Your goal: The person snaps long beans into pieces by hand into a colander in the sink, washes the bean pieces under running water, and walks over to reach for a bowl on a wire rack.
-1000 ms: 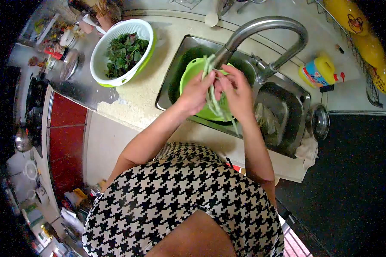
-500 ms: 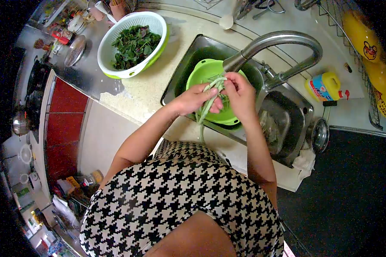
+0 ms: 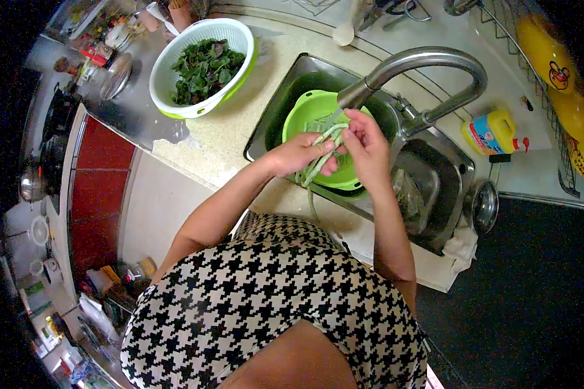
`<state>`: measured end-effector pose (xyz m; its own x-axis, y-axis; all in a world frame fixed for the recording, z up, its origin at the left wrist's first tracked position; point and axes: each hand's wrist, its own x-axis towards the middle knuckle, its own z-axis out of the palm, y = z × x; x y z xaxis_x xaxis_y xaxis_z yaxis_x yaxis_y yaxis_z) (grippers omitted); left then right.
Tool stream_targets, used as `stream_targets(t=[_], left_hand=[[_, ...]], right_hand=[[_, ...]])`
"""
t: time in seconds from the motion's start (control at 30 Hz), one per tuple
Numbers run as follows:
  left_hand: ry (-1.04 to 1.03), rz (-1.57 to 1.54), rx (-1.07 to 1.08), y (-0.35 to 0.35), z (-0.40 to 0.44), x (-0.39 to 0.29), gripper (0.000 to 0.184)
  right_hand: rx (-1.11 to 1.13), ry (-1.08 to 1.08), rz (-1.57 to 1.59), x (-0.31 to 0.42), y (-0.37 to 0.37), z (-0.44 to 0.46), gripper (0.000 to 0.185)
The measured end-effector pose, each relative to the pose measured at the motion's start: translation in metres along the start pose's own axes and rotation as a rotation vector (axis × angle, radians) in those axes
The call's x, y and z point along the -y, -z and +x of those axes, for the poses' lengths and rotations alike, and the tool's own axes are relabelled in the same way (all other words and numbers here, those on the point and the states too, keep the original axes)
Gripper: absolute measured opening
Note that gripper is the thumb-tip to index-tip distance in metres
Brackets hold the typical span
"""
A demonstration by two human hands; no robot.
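Several long green beans (image 3: 315, 170) are gripped in my left hand (image 3: 297, 155), its thumb pressed across them. They loop up toward my right hand (image 3: 368, 148), whose thumb and fingers pinch the bean ends; the fingertips are partly hidden. Both hands are above a light green basin (image 3: 296, 120) set in the left bowl of the sink. Short bean pieces (image 3: 315, 124) lie inside this basin, partly covered by my hands. One long bean end hangs down over the counter's front edge.
A curved metal faucet (image 3: 435, 57) reaches over the basin. Left on the counter (image 3: 240, 139) stands a white colander (image 3: 159, 81) of dark leafy greens (image 3: 207, 68). The right sink bowl (image 3: 440, 185) holds a crumpled clear bag (image 3: 409, 201). A yellow detergent bottle (image 3: 490, 133) stands beyond.
My right hand has shifted slightly right and its fingers have opened out a little. The hanging bean end has swung a bit to the right. My left hand keeps its hold.
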<state>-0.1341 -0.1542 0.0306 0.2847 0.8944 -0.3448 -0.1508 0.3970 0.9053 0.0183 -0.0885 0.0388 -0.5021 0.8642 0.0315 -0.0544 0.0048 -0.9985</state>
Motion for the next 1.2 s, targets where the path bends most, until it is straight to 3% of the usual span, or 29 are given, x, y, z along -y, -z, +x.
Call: stream_targets(t=[0.07, 0.17, 0.23, 0.3, 0.5, 0.6, 0.73, 0.8, 0.87, 0.9, 0.97, 1.1, 1.2], left_hand=[[0.012, 0.067, 0.019, 0.0, -0.001, -0.004, 0.037], [0.021, 0.12, 0.092, 0.009, 0.005, 0.004, 0.036], [0.018, 0.2, 0.147, 0.016, 0.01, 0.008, 0.035], [0.033, 0.209, 0.182, 0.015, 0.01, 0.008, 0.034], [-0.036, 0.2, 0.186, 0.012, 0.006, 0.011, 0.034], [0.007, 0.289, 0.147, 0.016, 0.005, 0.014, 0.032], [0.022, 0.313, 0.111, 0.012, 0.007, 0.016, 0.031], [0.022, 0.323, 0.107, 0.013, 0.009, 0.022, 0.031], [0.055, 0.378, 0.095, 0.013, 0.01, 0.025, 0.031], [0.024, 0.557, 0.078, 0.011, 0.008, 0.024, 0.03], [-0.031, 0.91, 0.04, 0.006, -0.001, 0.023, 0.027], [-0.03, 1.184, -0.001, 0.013, -0.002, 0.078, 0.024], [-0.133, 0.957, -0.037, 0.015, -0.013, 0.078, 0.026]], right_hand=[[-0.103, 0.298, -0.512, 0.011, -0.001, -0.001, 0.036], [0.062, 0.775, -1.156, 0.029, 0.003, -0.001, 0.037], [0.26, 0.79, -1.295, 0.031, 0.004, -0.005, 0.035], [0.408, 0.493, -1.185, 0.027, 0.004, -0.01, 0.033], [0.256, 0.5, -1.096, 0.007, 0.026, 0.001, 0.025], [0.318, 0.472, -1.176, 0.005, 0.025, -0.001, 0.026], [0.251, 0.91, -1.383, 0.021, 0.014, -0.004, 0.021], [0.265, 0.984, -1.411, -0.002, 0.008, -0.007, 0.022], [0.336, 0.733, -1.42, -0.012, 0.003, -0.017, 0.02], [0.372, 0.609, -1.415, -0.017, 0.0, -0.023, 0.019], [0.37, 0.547, -1.469, -0.036, -0.008, -0.034, 0.016], [0.368, 0.529, -1.407, -0.064, -0.018, -0.051, 0.014], [0.355, 0.49, -1.299, -0.069, -0.021, -0.055, 0.014]])
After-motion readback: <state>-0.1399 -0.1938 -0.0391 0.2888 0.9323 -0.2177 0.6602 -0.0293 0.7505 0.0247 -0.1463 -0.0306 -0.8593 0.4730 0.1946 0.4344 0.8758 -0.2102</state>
